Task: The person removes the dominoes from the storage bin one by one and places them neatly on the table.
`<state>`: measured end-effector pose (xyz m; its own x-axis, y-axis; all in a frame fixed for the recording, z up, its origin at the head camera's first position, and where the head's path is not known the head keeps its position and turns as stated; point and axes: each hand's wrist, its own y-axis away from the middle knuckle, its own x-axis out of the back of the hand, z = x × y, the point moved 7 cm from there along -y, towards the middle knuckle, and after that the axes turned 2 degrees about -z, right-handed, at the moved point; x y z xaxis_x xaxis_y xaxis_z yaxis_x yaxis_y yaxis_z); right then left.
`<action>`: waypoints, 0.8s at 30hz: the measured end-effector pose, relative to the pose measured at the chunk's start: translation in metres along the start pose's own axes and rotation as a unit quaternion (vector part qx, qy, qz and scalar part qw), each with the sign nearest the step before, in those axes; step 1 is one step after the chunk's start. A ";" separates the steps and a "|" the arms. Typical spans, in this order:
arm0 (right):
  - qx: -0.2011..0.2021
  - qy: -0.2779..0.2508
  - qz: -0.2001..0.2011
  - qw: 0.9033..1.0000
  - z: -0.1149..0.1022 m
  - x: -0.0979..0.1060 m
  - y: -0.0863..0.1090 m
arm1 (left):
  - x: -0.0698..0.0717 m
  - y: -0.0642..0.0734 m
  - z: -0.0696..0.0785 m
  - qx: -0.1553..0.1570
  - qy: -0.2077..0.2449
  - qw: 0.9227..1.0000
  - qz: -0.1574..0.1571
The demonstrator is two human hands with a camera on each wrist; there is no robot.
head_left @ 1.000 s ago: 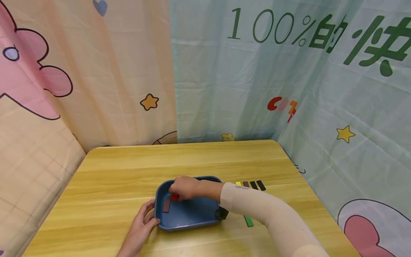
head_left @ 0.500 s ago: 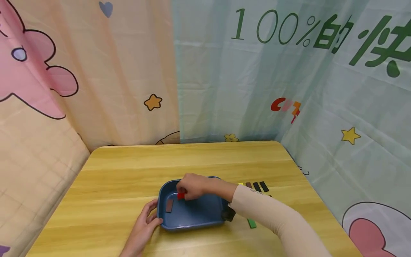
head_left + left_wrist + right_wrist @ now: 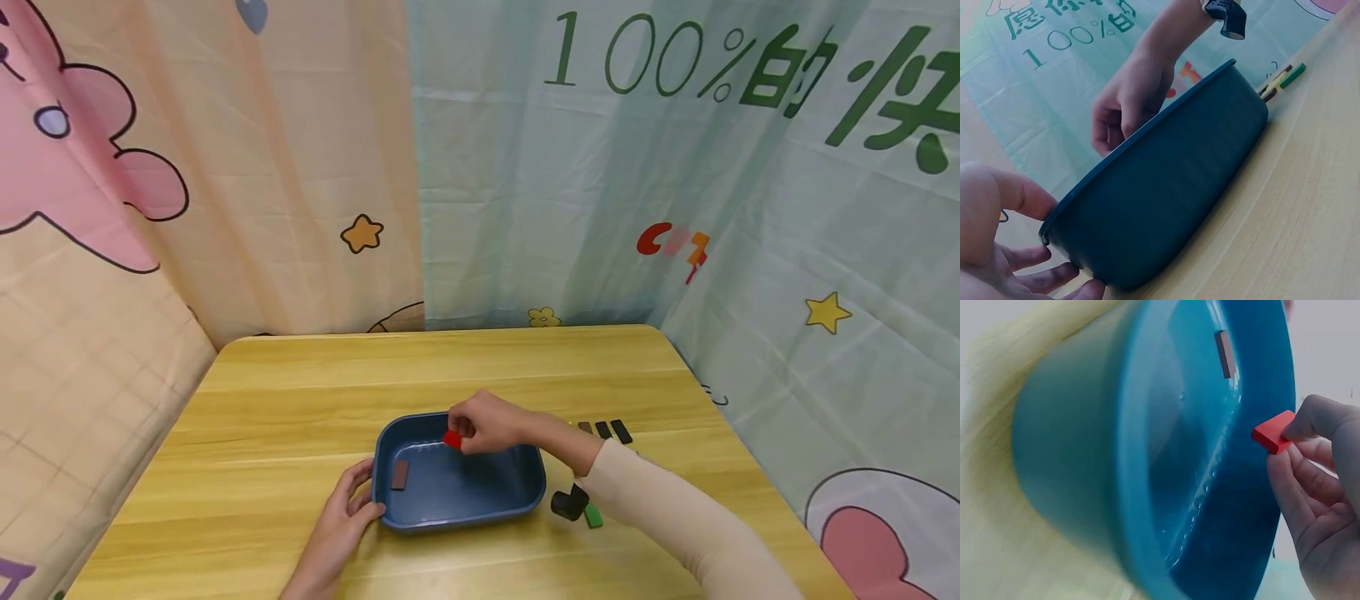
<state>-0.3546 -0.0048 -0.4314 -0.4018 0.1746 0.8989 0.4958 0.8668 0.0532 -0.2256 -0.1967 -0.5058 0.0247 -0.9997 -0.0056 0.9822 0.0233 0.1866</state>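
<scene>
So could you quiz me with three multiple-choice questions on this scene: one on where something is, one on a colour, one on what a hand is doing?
1. Where does the brown block lie?
A. inside the blue tray
B. on the table behind the tray
C. in the left hand

2. What colour is the block in the right hand?
A. green
B. yellow
C. red

3. What is the left hand doing?
A. waving in the air
B. holding the rim of the blue tray
C. pinching a green block

Answers: 1 A, it lies on the tray floor near the left wall. 2 C, a red block sits pinched between thumb and fingertips. 3 B, its fingers rest against the tray's left edge.
</scene>
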 end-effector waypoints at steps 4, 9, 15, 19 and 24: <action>-0.014 -0.022 0.018 0.999 0.005 0.004 0.010 | -0.001 0.000 0.001 -0.007 0.000 1.000 0.000; -0.030 -0.041 0.039 0.998 0.012 0.008 0.024 | -0.003 -0.001 -0.001 -0.005 0.001 1.000 0.001; -0.030 -0.073 0.062 0.995 0.019 0.011 0.035 | -0.002 -0.001 -0.001 0.000 -0.002 1.000 0.003; -0.058 -0.107 0.075 0.990 0.025 0.012 0.042 | -0.002 0.000 0.000 -0.001 -0.004 1.000 0.004; -0.104 -0.144 0.091 0.980 0.033 0.015 0.056 | -0.001 0.001 0.001 0.000 -0.003 1.000 0.005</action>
<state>-0.3586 0.0618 -0.4292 -0.4781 0.4669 0.7440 0.7128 0.7012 0.0179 -0.2251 -0.1956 -0.5047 0.0328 -0.9995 0.0027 0.9818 0.0327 0.1869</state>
